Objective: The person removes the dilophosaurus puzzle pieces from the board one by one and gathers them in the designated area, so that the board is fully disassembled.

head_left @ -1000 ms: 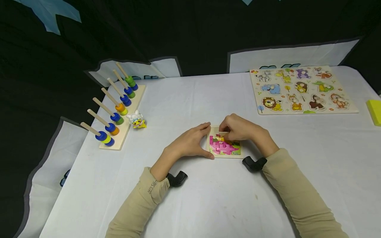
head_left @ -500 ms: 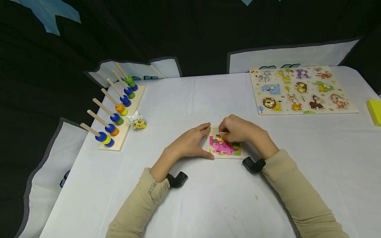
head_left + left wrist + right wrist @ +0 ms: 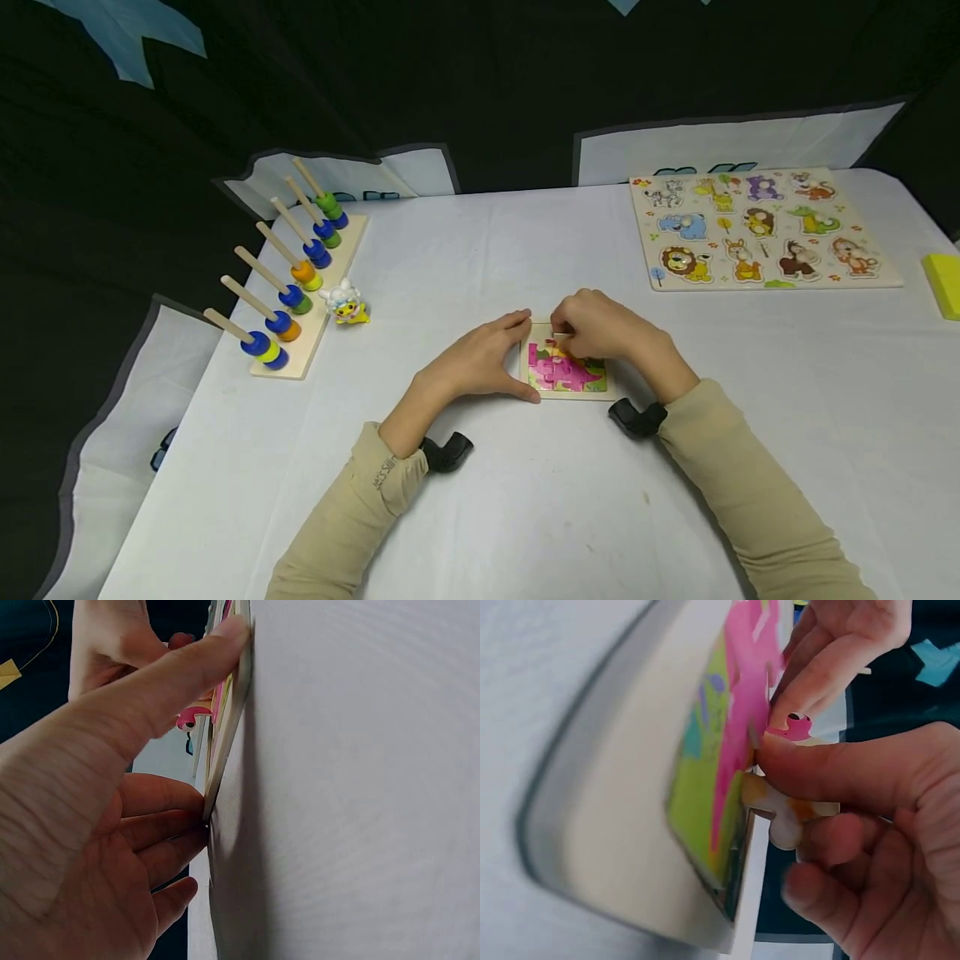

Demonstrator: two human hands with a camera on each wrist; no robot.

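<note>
The small wooden jigsaw board (image 3: 574,395) lies on the table with a pink dinosaur picture (image 3: 562,372) in it. My left hand (image 3: 480,358) holds its left side, thumb at the near corner and fingertips at the far one. Over the upper part of the board, my right hand (image 3: 603,323) pinches a jigsaw piece (image 3: 776,810) between thumb and fingers. That piece stands on edge, pale with orange patches in the right wrist view. A pink part with an eye (image 3: 191,718) sticks up near the right hand in the left wrist view. The right hand hides the board's far right corner.
To the left stands a wooden peg rack (image 3: 300,358) with coloured rings. A small white and yellow toy figure (image 3: 345,303) is beside it. An animal puzzle board (image 3: 765,229) lies at the back right, and a yellow block (image 3: 943,285) at the right edge.
The right hand and wrist shift very slightly while it keeps its pinch on the jigsaw piece. The left hand and the board stay in place.
</note>
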